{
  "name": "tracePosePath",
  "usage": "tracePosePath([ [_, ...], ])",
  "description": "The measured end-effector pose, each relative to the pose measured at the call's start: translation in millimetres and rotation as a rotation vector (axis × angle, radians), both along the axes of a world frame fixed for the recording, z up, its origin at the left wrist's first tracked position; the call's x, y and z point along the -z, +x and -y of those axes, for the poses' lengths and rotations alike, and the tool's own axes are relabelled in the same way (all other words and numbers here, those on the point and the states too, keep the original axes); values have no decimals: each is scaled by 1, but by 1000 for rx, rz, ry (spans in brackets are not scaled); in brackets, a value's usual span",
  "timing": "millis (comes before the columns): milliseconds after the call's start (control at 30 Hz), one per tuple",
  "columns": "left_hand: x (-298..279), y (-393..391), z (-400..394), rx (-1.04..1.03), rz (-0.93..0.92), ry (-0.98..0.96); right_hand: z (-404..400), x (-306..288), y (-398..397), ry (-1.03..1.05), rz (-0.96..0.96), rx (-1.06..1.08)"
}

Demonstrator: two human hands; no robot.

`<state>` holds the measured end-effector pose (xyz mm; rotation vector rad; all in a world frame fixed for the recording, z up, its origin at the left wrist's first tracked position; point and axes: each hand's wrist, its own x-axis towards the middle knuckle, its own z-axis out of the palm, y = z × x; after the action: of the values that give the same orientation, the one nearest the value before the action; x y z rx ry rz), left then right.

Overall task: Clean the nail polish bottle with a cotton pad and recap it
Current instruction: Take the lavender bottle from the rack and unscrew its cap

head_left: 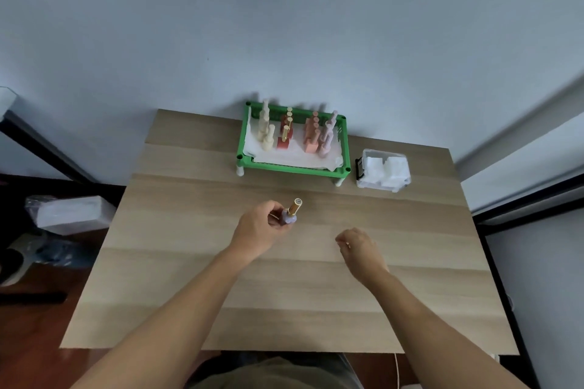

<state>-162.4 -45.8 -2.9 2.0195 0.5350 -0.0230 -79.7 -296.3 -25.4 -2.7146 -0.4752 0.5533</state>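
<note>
The left hand [260,227] is curled around the lilac base of a nail polish bottle [291,215], which sits near the middle of the counter [196,287], a little toward the far edge. The bottle leans, its gold cap [296,206] tipped toward the far right corner, and I cannot tell whether the base rests on the wood or is lifted just clear of it. The right hand [358,248] hovers over the counter well apart from the bottle, fingers loosely bent and holding nothing that I can make out.

The cap looks to be on, so the wiping has probably not begun and no pad is in hand. The cotton pads [387,170] lie in a clear box [366,181] near the far right corner, just beside the green rack [294,167] of other bottles.

The risks, as I judge them:
- The bottle is gripped low and tilted; once the cap comes off, that lean could spill polish onto the wood.
- A reach for the pads passes close to the rack, and a careless wrist could knock its tall bottles.
- Twisting the cap with only a fingertip hold on the base could let the bottle slip.
</note>
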Motion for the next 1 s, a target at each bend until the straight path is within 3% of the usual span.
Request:
tracePosePath([
  [300,-6,-4,-1,15,31,-13,-21,-41,5,200,80,63],
  [533,-10,8,10,12,55,-8,-22,-78,21,285,148,-77],
  [700,-20,18,20,46,66,45,-18,-104,37,389,6,-219],
  [1000,-35,25,46,-3,170,74,-17,-114,58,374,-28,-305],
])
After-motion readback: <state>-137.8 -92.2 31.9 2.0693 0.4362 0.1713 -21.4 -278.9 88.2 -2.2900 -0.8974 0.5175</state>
